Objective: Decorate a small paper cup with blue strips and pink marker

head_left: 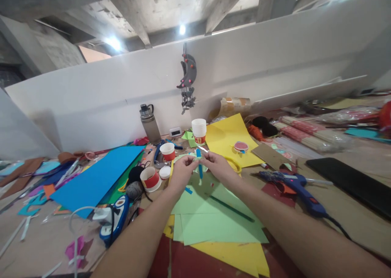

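Note:
A narrow blue paper strip (pixel 200 170) stands upright between my two hands, over light green paper (pixel 210 225). My left hand (pixel 183 168) pinches at the strip from the left. On its other side my right hand (pixel 217 167) is closed with its fingertips against the strip. Yellow scissor handles (pixel 234 164) show just behind my right hand, and a silvery tip pokes out above its fingers; whether the hand grips them I cannot tell. Pale green bits around the fingertips are too small to make out. A dark green pencil-like stick (pixel 230 208) lies on the green paper.
Paper cups (pixel 150 179) and a grey bottle (pixel 150 123) stand left of centre. Blue card (pixel 99 178) and a power strip (pixel 115 221) lie on the left. Yellow card (pixel 229 137) is behind my hands; a blue glue gun (pixel 301 190) and a black slab (pixel 351 184) lie right.

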Available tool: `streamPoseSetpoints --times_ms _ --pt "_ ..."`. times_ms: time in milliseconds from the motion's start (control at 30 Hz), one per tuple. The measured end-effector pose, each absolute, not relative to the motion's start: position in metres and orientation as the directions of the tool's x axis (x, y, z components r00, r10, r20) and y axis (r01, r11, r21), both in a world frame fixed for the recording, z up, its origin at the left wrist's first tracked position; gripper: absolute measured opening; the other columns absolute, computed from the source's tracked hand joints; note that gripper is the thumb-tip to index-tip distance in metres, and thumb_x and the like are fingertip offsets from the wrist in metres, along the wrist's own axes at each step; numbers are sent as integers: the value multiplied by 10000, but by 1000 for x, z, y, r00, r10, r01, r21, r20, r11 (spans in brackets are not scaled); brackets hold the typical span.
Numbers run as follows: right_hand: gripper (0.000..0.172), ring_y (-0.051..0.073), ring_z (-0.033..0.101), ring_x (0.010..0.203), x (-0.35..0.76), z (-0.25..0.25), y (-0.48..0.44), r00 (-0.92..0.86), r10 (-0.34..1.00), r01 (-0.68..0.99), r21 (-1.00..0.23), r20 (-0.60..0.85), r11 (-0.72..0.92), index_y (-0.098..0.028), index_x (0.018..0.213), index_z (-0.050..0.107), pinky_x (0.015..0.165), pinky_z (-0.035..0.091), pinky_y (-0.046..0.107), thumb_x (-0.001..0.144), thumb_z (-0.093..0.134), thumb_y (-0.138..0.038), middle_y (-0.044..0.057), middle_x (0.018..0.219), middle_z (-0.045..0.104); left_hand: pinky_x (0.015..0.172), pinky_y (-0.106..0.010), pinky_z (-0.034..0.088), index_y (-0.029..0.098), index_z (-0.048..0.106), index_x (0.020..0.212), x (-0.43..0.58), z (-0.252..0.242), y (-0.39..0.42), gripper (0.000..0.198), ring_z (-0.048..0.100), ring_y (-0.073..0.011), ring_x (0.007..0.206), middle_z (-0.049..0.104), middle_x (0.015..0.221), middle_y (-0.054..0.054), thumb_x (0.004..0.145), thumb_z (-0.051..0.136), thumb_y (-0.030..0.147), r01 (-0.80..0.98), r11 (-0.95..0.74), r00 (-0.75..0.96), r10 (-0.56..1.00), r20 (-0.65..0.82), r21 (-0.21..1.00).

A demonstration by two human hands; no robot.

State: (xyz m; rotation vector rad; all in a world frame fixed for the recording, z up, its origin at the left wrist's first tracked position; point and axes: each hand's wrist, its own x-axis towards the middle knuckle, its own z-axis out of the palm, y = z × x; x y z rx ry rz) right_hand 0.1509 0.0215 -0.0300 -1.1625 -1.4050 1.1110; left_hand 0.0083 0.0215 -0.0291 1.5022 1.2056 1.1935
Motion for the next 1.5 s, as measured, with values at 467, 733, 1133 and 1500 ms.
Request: streamPoseSetpoints --times_ms 467,733,1133,1500 --pt "164 104 464 521 149 -42 27 -72 987 178 -972 144 154 -190 671 507 485 416 216 710 554 -342 -51 569 475 441 -196 293 163 600 702 7 -33 25 256 393 -73 458 491 528 45 658 660 408 214 -135 78 990 121 967" --pt "262 138 551 669 158 -31 27 -44 980 224 -954 195 200 -177 841 585 582 428 240 739 564 -418 9 760 619 412 -179 317 149 609 715 2 -29 27 255 446 -63 447 535 568 28 623 693 371 45 -2 38 999 0 999" --pt "429 187 552 901 167 -26 23 -198 930 476 -799 309 367 -203 1103 587 787 413 294 684 516 -145 56 1079 628 355 -167 310 123 598 673 -8 -29 33 228 522 -89 405 557 488 4 570 755 253 -31 125 54 991 -123 992" --pt "601 286 474 1067 164 -35 17 -338 883 696 -545 325 467 -262 1274 481 824 333 400 690 606 -201 69 1181 610 413 -179 440 110 611 698 -6 -34 34 211 520 -65 406 591 576 -18 639 743 263 -13 116 163 980 -113 993"
